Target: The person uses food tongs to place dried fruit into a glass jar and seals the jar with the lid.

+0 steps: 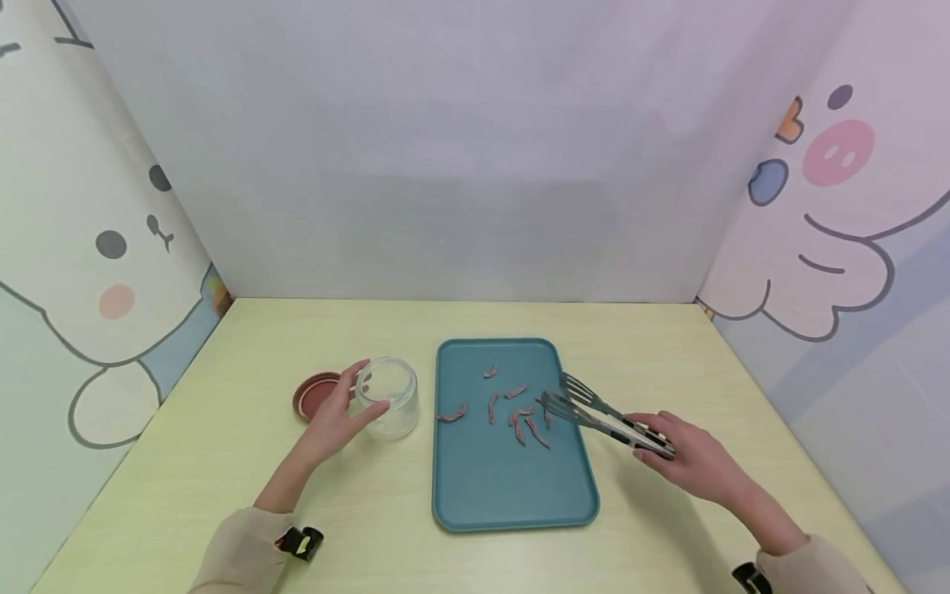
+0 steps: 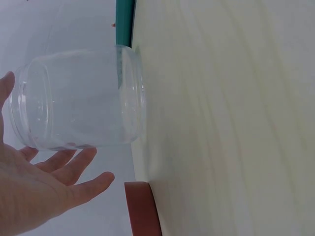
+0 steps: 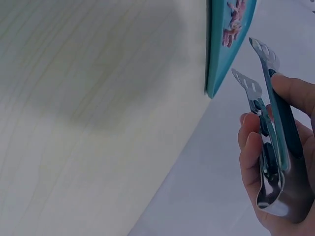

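Observation:
A clear, round jar [image 1: 397, 412] stands open-topped on the table, left of a blue-green tray [image 1: 512, 495]. My left hand [image 1: 331, 425] holds it near the rim, thumb on the near side and fingers behind. In the left wrist view the jar [image 2: 88, 98] looks see-through, with nothing visible inside. My right hand [image 1: 698, 462] grips metal tongs [image 1: 612, 425] with dark handle grips. Their slotted heads are spread apart over the tray's right edge, close to small, reddish-brown, curved strips [image 1: 536, 432]. Whether the tongs touch a strip cannot be seen.
A round reddish-brown lid [image 1: 308, 398] lies on the pale wooden table [image 1: 371, 511] behind my left hand. Several more strips are scattered over the tray's upper half. A plain pale wall [image 1: 475, 165] rises behind the table, with cartoon-printed panels at both sides.

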Motion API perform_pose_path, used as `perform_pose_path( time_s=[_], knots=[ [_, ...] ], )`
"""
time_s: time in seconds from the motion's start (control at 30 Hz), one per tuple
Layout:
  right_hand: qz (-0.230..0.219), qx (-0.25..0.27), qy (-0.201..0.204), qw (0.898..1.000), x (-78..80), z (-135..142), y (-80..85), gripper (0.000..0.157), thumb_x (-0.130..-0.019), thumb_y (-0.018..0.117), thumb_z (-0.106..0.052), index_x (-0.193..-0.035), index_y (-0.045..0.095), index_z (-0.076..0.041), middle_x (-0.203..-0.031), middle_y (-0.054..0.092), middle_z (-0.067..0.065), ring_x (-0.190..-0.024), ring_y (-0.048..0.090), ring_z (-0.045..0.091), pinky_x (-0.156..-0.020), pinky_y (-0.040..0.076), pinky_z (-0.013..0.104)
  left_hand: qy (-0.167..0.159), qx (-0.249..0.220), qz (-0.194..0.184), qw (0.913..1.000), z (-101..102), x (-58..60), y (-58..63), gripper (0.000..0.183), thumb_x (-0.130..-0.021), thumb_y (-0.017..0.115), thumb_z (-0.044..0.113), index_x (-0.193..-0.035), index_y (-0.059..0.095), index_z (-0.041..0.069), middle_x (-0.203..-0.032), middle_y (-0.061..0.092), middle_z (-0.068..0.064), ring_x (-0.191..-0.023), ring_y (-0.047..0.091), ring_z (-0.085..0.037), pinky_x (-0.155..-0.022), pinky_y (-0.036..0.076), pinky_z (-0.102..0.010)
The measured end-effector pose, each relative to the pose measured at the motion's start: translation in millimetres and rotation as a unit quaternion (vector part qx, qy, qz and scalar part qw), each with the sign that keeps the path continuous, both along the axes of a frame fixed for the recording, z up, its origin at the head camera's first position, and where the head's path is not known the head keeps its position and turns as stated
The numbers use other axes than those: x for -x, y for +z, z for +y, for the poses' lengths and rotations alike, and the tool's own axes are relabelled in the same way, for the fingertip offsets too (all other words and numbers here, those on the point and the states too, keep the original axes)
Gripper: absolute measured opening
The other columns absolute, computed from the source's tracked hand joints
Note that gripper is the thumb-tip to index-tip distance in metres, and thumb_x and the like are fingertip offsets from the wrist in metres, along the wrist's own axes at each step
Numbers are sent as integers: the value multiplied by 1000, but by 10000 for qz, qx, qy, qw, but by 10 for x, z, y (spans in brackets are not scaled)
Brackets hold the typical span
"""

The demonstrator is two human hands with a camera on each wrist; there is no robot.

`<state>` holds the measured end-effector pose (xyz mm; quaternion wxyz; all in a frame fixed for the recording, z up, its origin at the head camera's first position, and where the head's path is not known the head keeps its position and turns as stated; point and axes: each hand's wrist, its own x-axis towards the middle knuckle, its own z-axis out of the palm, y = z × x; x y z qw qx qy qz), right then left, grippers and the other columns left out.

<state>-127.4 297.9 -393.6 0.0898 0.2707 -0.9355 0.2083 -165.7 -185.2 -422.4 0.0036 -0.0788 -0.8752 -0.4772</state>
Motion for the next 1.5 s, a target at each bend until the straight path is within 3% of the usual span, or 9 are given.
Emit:
perform_pose_path(
  time_s=[0.37, 0.73, 1.1, 1.5],
  knots=[
    [-220, -222, 97, 9995, -95, -63, -6, 38, -73, 72, -15, -109, 59, -14, -75, 43, -16, -55, 37, -1, -46, 31, 19, -21, -30, 31, 10000, -1, -2, 1, 76, -79, 63, 40, -137, 22, 14, -133, 31, -23, -115, 35, -44, -86, 33, -56],
    [-77, -305, 28, 9995, -107, -106, -24, 36, -71, 72, -11, -105, 61, -15, -73, 43, -17, -55, 36, -2, -44, 30, 19, -27, 37, 64, 10000, 1, -8, 1, 76, -80, 63, 40, -137, 21, 14, -133, 31, -23, -115, 34, -44, -86, 33, -57],
    [18, -330, 49, 9994, -85, -123, -29, 37, -68, 73, -6, -101, 60, -17, -78, 53, -15, -58, 42, -2, -46, 34, 20, -14, 17, 49, 10000, -2, -7, 1, 76, -79, 63, 40, -137, 21, 14, -133, 30, -23, -115, 34, -44, -86, 33, -57],
    [-490, -203, 192, 9984, -69, -105, -29, 37, -72, 68, 0, -102, 57, -18, -62, 43, -17, -48, 35, -1, -45, 31, 20, -21, -22, 42, 10000, 4, -11, 20, 76, -79, 63, 39, -137, 22, 13, -133, 31, -23, -115, 35, -44, -86, 33, -57]
  ],
)
